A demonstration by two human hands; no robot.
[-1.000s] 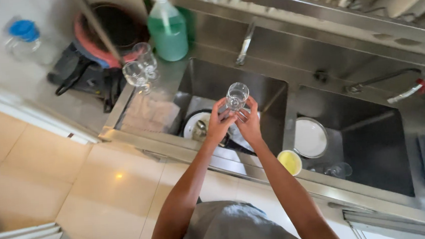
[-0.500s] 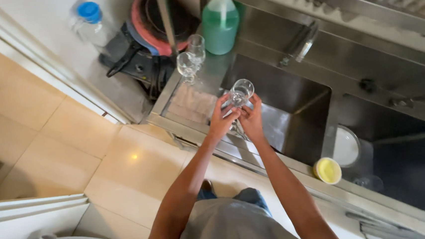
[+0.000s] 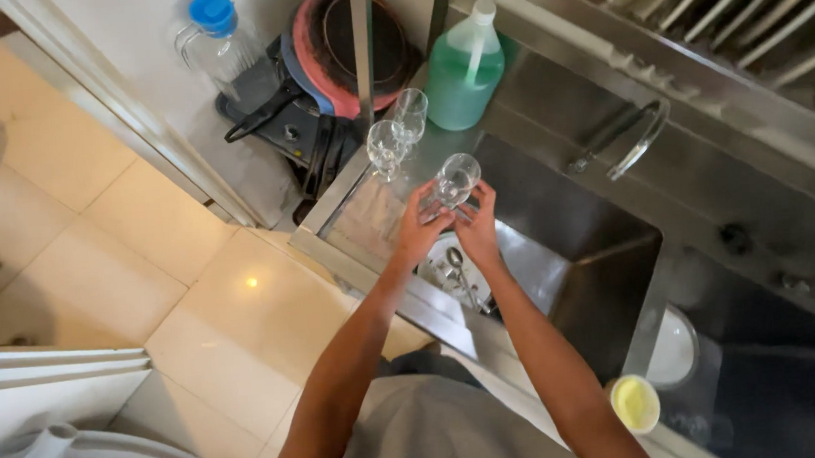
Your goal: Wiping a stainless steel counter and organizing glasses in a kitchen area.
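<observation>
The stemmed glass (image 3: 452, 186) was judged light, rigid and very fragile, and probably slippery if wet, so it was best taken low, by the stem and the base of the bowl, rather than by the thin rim. It was seen as clear and colourless, with a round open bowl tilted slightly. It was held above the left basin of the steel sink (image 3: 561, 237), near two similar glasses (image 3: 396, 132) on the drainboard. The left hand (image 3: 419, 230) was closed around its lower part, and the right hand (image 3: 476, 229) was likewise wrapped about it from the other side
</observation>
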